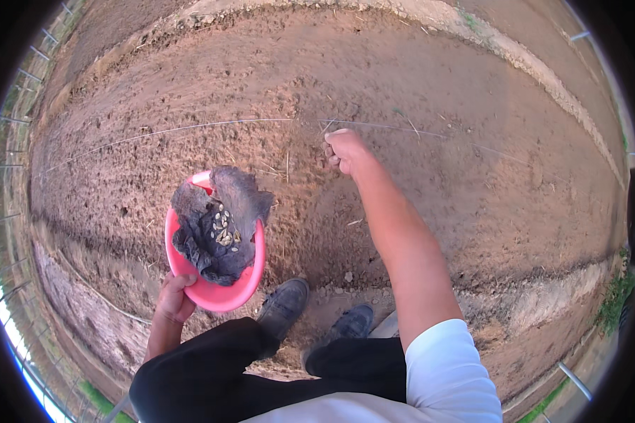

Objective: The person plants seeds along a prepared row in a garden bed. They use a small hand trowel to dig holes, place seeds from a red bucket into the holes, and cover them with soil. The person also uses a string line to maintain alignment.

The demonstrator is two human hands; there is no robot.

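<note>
My left hand [175, 297] grips the rim of a pink plastic bowl [222, 299], thumb over its near edge. A crumpled dark grey cloth [234, 190] lines the bowl and sticks up past its far rim. In the cloth's fold lies a small heap of pale seeds [224, 229]. My right arm reaches forward over the soil, and my right hand [343, 149] is closed, fingers curled together just on the near side of a thin taut string [212, 125]. Whatever those fingers may hold is hidden.
Loose brown soil [430, 204] with bits of straw spreads around me. The string crosses it from left to right. My dark shoes [285, 307] stand at the bed's near edge. A low earth ridge [501, 46] bounds the far side; metal frame posts [575, 381] line the rim.
</note>
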